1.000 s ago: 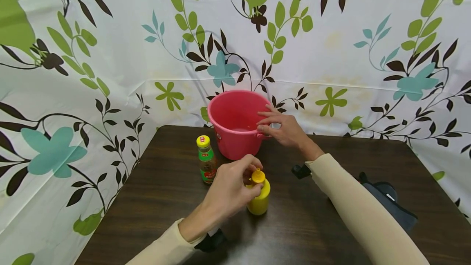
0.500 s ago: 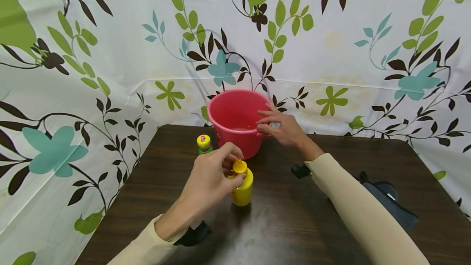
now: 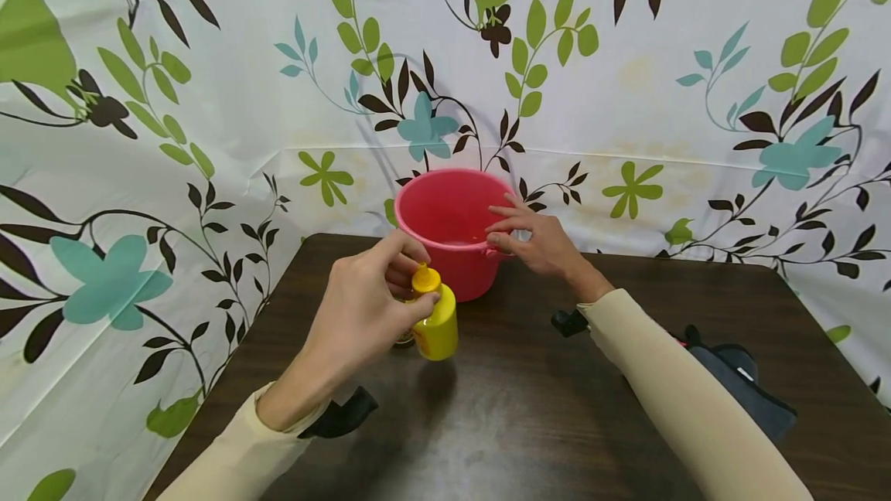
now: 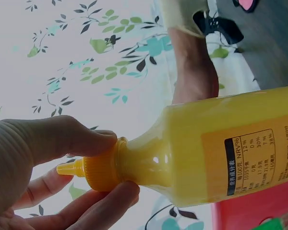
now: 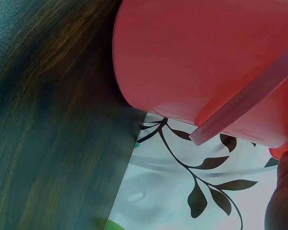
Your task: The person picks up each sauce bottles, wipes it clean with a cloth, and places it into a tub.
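My left hand [image 3: 362, 308] pinches a yellow squeeze bottle [image 3: 438, 327] by its ridged, nozzle-tipped cap [image 4: 103, 167], thumb on one side and fingers on the other. It hangs above the table in front of the bucket, a shadow below it. A printed label [image 4: 252, 158] shows on its side. At the back stands a pink bucket [image 3: 452, 273]. My right hand [image 3: 539, 242] rests at its right rim, fingers stretched out over the edge. Behind the left hand, a yellow-capped glass bottle is nearly all hidden; only its base [image 3: 404, 340] peeks out.
The dark wood-grain table [image 3: 529, 424] ends at a wall hung with a leaf-and-bird patterned sheet [image 3: 592, 83]. A dark grey cloth item [image 3: 748, 389] lies on the right, partly behind the right sleeve. The bucket's pink handle [image 5: 249, 93] hangs along its side.
My left hand has carried the yellow squeeze bottle leftward and up toward the bucket, now covering most of the glass bottle. The right hand has stayed at the rim.
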Motion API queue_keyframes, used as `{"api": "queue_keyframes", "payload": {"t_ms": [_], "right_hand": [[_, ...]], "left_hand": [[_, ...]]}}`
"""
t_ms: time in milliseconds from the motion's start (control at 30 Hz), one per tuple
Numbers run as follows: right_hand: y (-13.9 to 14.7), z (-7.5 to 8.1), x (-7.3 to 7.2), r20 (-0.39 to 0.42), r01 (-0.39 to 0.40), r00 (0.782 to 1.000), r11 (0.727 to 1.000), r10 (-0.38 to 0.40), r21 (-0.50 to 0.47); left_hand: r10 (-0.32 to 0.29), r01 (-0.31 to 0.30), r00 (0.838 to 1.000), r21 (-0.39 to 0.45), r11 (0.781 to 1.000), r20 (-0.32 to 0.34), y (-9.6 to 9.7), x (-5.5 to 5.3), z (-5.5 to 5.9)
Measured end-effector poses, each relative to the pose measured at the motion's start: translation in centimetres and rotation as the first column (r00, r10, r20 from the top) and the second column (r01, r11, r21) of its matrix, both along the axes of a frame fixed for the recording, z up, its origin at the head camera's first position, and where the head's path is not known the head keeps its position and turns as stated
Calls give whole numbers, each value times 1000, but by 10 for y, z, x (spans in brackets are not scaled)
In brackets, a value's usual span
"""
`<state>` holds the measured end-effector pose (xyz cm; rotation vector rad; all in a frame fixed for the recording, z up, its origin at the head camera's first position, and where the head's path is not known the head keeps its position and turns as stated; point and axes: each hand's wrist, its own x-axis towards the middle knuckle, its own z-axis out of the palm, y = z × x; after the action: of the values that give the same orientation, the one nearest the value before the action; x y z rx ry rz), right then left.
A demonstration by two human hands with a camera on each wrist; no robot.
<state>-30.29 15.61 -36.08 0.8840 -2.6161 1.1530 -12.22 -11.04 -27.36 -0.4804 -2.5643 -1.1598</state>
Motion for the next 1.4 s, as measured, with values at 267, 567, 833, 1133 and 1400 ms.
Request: {"api": "queue_keyframes", "payload": {"t_ms": [267,567,833,1133,1400], "right_hand": [[-2,1,0,18,2,1000,1000,-2,4],[-1,0,0,9,18,1000,1000,-18,8],[-1,-1,-1,4,11,1000,1000,-11,8],[-1,0,0,12,13,1000,1000,-13,7],[-2,-1,-1,9,-4,1000,1000,4,-19]], "left_hand": [[40,-41,999,-18,999,-29,-9,-11,16],[84,-85,995,-23,996,-53,-15,-25,41],[136,-138,983,-9,990,-120,-15,-43,65],[177,-174,975,36,984,-134,-9,-66,87],[204,-199,970,52,979,-133,-2,-88,99]]}}
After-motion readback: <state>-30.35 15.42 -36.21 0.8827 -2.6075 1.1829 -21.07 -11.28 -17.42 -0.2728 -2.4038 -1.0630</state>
